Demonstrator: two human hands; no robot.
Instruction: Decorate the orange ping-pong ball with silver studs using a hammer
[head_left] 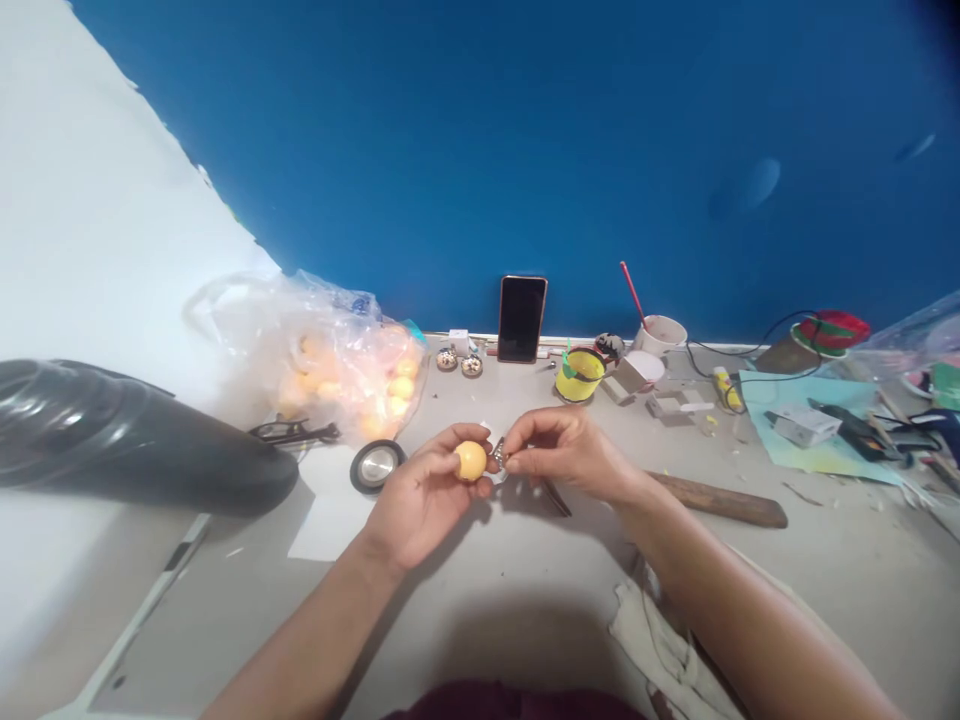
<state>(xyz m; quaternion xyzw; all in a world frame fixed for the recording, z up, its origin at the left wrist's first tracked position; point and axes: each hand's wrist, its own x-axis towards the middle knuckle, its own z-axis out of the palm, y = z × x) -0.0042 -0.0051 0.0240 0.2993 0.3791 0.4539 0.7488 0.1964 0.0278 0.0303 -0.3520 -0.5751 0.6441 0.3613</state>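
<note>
My left hand point(427, 490) is closed around a small yellow ball point(471, 461), palm turned up. Close beside the ball, my right hand point(559, 452) pinches a small shiny metal piece point(500, 455) between thumb and fingers. Whether that piece touches the ball, I cannot tell. Beneath my hands lies a dark narrow tool point(556, 497), partly hidden by my right hand. Left of my left hand sits a round black-rimmed metal dish point(376, 467) on a white paper sheet point(322, 520).
A clear plastic bag point(330, 350) holds several yellow balls, near a dark wrapped roll point(150, 440). A phone point(523, 318) leans against the blue wall. Toward the right are a yellow cup point(579, 376), a white cup point(664, 335), a wooden stick point(720, 502) and a pale cloth point(660, 640).
</note>
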